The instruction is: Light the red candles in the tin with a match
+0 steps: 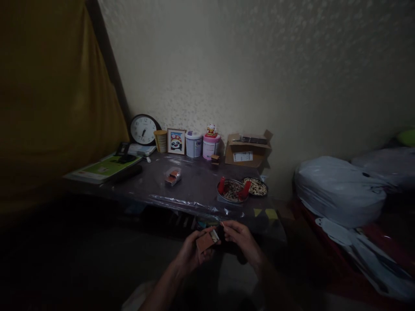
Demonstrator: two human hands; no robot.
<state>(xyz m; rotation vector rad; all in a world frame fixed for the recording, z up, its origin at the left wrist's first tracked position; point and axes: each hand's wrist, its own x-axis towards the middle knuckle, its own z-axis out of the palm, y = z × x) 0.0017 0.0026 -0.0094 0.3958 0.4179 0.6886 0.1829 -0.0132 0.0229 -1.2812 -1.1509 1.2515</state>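
My left hand is closed around a brown matchbox, held low in front of the table edge. The box's inner tray is partly slid out on the right, with pale contents showing. Just right of it, my right hand pinches a thin stick that looks like a matchstick. The fingers of that hand are apart from the box. On the table lies a clear-wrapped pack of similar small boxes.
Two round dishes, a near one with red pieces and a far one, hold small speckled bits. Behind stand a clock, tubs, a picture frame and an open carton. A white bag bulges at right.
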